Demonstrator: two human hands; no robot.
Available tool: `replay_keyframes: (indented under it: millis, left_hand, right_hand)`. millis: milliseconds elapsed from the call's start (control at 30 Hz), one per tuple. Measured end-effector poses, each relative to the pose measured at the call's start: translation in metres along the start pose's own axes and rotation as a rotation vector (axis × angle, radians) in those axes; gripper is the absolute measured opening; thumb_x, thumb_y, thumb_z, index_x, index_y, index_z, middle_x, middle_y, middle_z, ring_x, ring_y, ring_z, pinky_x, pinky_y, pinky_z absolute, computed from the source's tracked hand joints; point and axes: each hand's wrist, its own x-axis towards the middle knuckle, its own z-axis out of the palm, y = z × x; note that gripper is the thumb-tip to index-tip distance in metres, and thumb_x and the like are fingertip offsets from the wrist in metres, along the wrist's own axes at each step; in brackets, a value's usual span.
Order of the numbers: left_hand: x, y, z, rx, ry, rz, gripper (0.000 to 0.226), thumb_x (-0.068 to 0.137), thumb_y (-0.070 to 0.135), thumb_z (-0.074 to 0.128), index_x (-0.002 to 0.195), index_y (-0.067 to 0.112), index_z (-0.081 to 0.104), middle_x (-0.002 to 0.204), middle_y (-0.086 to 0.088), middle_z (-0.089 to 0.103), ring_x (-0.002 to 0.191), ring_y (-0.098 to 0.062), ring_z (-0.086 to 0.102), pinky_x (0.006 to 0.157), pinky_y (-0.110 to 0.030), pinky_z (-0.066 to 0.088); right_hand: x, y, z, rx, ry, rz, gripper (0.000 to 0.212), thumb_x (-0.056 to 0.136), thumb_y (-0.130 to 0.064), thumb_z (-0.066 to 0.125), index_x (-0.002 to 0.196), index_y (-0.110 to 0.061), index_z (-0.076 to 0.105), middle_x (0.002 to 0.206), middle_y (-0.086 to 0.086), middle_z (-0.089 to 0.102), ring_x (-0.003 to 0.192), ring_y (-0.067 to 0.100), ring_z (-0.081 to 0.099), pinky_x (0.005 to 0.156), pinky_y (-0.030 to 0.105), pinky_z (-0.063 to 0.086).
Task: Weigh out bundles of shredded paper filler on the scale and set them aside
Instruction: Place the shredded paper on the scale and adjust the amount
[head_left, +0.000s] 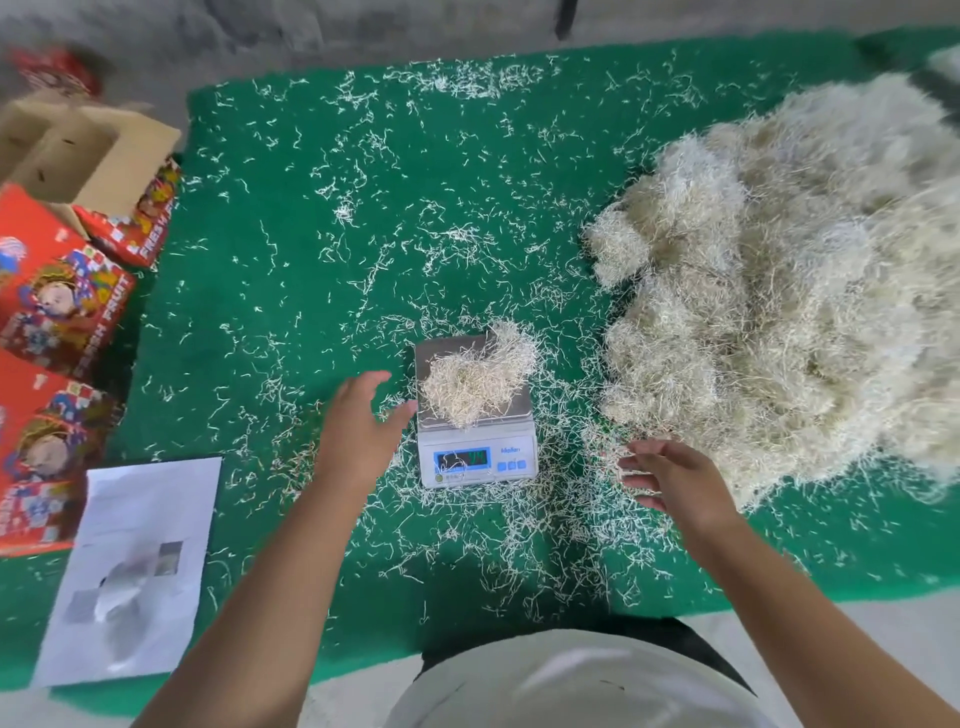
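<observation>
A small white digital scale (477, 457) with a lit blue display stands on the green mat (291, 218). A bundle of pale shredded paper (475, 376) lies on its steel platform. My left hand (363, 421) hovers just left of the scale, fingers spread and relaxed, thumb close to the platform's edge, holding nothing. My right hand (665, 475) hangs open to the right of the scale, fingers pointing left over loose shreds, beside the foot of the big heap of shredded paper (779, 291) that fills the right side.
Loose shreds are scattered all over the mat. Red printed fruit boxes (57, 301) and an open cardboard carton (78, 156) stand along the left edge. A white printed sheet (130, 571) lies at the near left. The mat's front edge runs near my body.
</observation>
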Motion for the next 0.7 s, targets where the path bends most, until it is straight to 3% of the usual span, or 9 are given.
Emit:
replay_keyframes:
  millis: [167,300,367,467,533,600,633,700]
  left_hand:
    - [0.042,0.032,0.044,0.064,-0.137,0.150,0.085,0.088,0.056,0.074,0.156,0.026,0.033,0.158,0.000,0.034,0.143,-0.022,0.038,0.115,-0.047,0.036]
    - [0.075,0.047,0.083,0.248,-0.236,0.223,0.109,0.081,0.065,0.075,0.164,0.031,0.012,0.171,-0.002,0.010,0.157,-0.031,0.013,0.124,-0.059,0.021]
    - [0.088,0.050,0.101,0.376,-0.299,0.254,0.115,0.079,0.069,0.073,0.164,0.039,0.001,0.173,-0.002,-0.004,0.158,-0.034,-0.001,0.124,-0.062,0.009]
    - [0.094,0.046,0.124,0.468,-0.427,0.268,0.111,0.082,0.066,0.072,0.161,0.049,-0.006,0.172,-0.004,-0.014,0.157,-0.033,-0.014,0.121,-0.067,0.004]
    - [0.089,0.040,0.136,0.520,-0.444,0.291,0.096,0.091,0.055,0.068,0.160,0.051,0.002,0.171,-0.006,-0.010,0.157,-0.033,-0.013,0.122,-0.069,0.002]
    - [0.079,0.036,0.144,0.513,-0.367,0.319,0.084,0.096,0.022,0.066,0.159,0.050,0.019,0.172,-0.003,0.005,0.159,-0.031,-0.001,0.124,-0.065,0.005]
    - [0.074,0.035,0.146,0.490,-0.317,0.329,0.086,0.092,0.003,0.063,0.157,0.047,0.030,0.170,-0.001,0.018,0.158,-0.029,0.009,0.125,-0.060,0.010]
    - [0.063,0.031,0.147,0.437,-0.236,0.352,0.085,0.082,-0.014,0.058,0.150,0.037,0.050,0.157,0.003,0.044,0.146,-0.026,0.034,0.119,-0.047,0.028]
  right_hand:
    - [-0.015,0.024,-0.020,0.018,0.057,0.056,0.015,0.108,-0.022,0.059,0.113,-0.014,0.071,0.105,0.003,0.080,0.097,0.025,0.075,0.076,0.037,0.056]
    - [-0.025,0.055,-0.036,0.016,0.117,0.114,0.014,0.107,-0.019,0.060,0.109,-0.015,0.073,0.098,0.000,0.081,0.092,0.024,0.076,0.078,0.039,0.056]
    - [-0.029,0.072,-0.044,0.023,0.140,0.148,0.012,0.106,-0.020,0.062,0.108,-0.014,0.073,0.097,0.000,0.082,0.089,0.025,0.076,0.078,0.038,0.055]
    - [-0.033,0.091,-0.053,0.035,0.173,0.187,0.013,0.105,-0.022,0.064,0.108,-0.013,0.073,0.094,0.001,0.082,0.083,0.023,0.077,0.076,0.037,0.054]
    - [-0.035,0.098,-0.058,0.036,0.183,0.203,0.013,0.105,-0.021,0.064,0.109,-0.014,0.074,0.095,0.001,0.082,0.079,0.019,0.078,0.074,0.036,0.053]
    - [-0.035,0.100,-0.060,0.034,0.176,0.210,0.012,0.105,-0.021,0.064,0.110,-0.015,0.073,0.095,0.001,0.082,0.078,0.018,0.078,0.073,0.036,0.054]
    - [-0.034,0.099,-0.061,0.031,0.169,0.210,0.012,0.105,-0.020,0.064,0.111,-0.015,0.073,0.095,0.000,0.082,0.080,0.018,0.078,0.073,0.036,0.054]
    - [-0.031,0.092,-0.060,0.019,0.150,0.200,0.012,0.106,-0.020,0.063,0.111,-0.017,0.073,0.095,-0.001,0.082,0.084,0.021,0.078,0.074,0.035,0.054]
